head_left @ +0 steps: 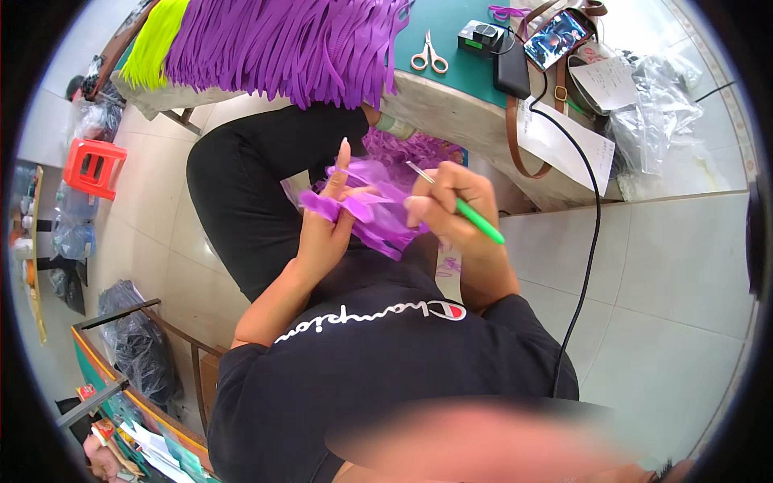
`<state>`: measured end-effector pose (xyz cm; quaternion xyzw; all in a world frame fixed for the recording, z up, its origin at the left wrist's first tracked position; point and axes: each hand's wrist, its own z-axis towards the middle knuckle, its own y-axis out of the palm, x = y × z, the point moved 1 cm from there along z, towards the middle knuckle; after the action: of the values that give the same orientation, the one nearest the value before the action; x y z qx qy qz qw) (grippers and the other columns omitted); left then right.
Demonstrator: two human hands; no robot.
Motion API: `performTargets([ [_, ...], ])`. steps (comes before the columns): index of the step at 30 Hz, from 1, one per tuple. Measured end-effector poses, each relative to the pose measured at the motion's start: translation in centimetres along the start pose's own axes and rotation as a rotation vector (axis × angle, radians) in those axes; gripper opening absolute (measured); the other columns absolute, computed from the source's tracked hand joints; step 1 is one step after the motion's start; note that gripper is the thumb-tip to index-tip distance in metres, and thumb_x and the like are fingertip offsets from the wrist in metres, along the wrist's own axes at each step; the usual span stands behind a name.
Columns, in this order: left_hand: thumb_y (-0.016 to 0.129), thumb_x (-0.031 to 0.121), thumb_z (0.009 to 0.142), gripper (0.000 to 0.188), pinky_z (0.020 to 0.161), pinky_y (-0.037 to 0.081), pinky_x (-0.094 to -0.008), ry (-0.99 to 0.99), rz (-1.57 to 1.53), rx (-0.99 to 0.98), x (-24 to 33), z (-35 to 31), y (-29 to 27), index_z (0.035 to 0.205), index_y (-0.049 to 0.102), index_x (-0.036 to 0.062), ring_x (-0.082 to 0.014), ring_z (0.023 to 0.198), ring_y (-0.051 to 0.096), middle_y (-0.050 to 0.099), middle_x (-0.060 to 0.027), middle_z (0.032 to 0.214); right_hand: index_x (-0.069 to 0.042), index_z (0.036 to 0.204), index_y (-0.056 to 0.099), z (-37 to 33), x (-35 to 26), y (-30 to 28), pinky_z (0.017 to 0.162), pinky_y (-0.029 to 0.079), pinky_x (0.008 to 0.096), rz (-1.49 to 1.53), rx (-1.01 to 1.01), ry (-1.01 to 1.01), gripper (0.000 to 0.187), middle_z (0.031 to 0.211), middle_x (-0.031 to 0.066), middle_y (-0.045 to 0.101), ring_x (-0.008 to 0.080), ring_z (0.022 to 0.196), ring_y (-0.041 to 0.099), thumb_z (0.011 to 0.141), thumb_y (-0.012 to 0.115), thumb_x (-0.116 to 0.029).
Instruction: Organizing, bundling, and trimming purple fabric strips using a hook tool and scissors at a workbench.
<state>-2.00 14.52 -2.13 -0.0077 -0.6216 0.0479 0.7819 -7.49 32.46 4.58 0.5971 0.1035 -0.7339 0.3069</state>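
My left hand (320, 229) holds a bunch of thin purple strips (378, 232) over my lap, with one finger stretched upward and the strips looped between thumb and fingers. A slim tool with a bright green handle (481, 221) and a thin metal shaft sits in my right hand (457, 201). Its metal end points up and left, close to the strips but apart from them. The exact kind of tip is too small to make out. My right thumb and fingertips are close to the right edge of the strips, which look blurred; whether they touch I cannot tell.
On the green-topped table ahead lie a pile of purple strips (282, 48), yellow-green strips (155, 44), scissors (430, 55), a small device (481, 37) and a phone (557, 39). A black cable (594, 217) hangs at my right. Purple scraps (415, 151) lie below the table; a red stool (94, 169) stands left.
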Motion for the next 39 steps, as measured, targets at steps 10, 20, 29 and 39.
performTargets([
  [10,0.058,-0.004,0.084,0.077,0.091,0.044,-0.03,0.111,-0.098,-0.178,0.3,-0.3,0.2,0.15,0.019,0.0057,-0.0153,0.102,0.06,0.06,-0.0127,0.121,-0.01,0.067,0.035,-0.6,-1.5,-0.7,0.037,0.028,0.0191,-0.085,0.019,0.161,0.036,0.072,0.0148,0.062,0.0029,0.044,0.041,0.085,0.063,0.003],
  [20,0.074,0.023,0.081,0.082,0.077,0.051,-0.0298,-0.385,-0.907,-0.079,3.6,0.1,0.2,0.145,0.026,0.0022,-0.0165,0.093,0.059,0.055,-0.0087,0.112,-0.008,0.07,0.035,0.0,1.9,0.0,0.045,0.034,0.0194,-0.395,0.048,-0.017,0.034,0.078,0.0093,0.062,0.0037,0.057,0.045,0.085,0.064,0.003],
  [29,0.071,0.019,0.085,0.058,0.088,0.046,-0.0264,-0.461,-0.779,0.005,2.8,-0.1,0.1,0.135,0.045,0.0012,-0.0126,0.097,0.059,0.059,-0.0044,0.106,-0.007,0.07,0.036,0.0,2.8,0.7,0.056,0.037,0.0204,-0.417,0.056,-0.073,0.034,0.078,0.0081,0.061,0.0066,0.064,0.045,0.084,0.066,0.003],
  [39,0.069,0.017,0.087,0.044,0.08,0.047,-0.0259,-0.417,-0.743,0.051,1.7,-0.1,-0.2,0.125,0.053,0.0025,-0.01,0.09,0.058,0.06,-0.0032,0.1,-0.005,0.072,0.039,-0.1,3.5,0.9,0.062,0.039,0.0213,-0.579,-0.018,-0.096,0.033,0.082,0.0094,0.06,0.0096,0.069,0.048,0.078,0.068,0.01],
])
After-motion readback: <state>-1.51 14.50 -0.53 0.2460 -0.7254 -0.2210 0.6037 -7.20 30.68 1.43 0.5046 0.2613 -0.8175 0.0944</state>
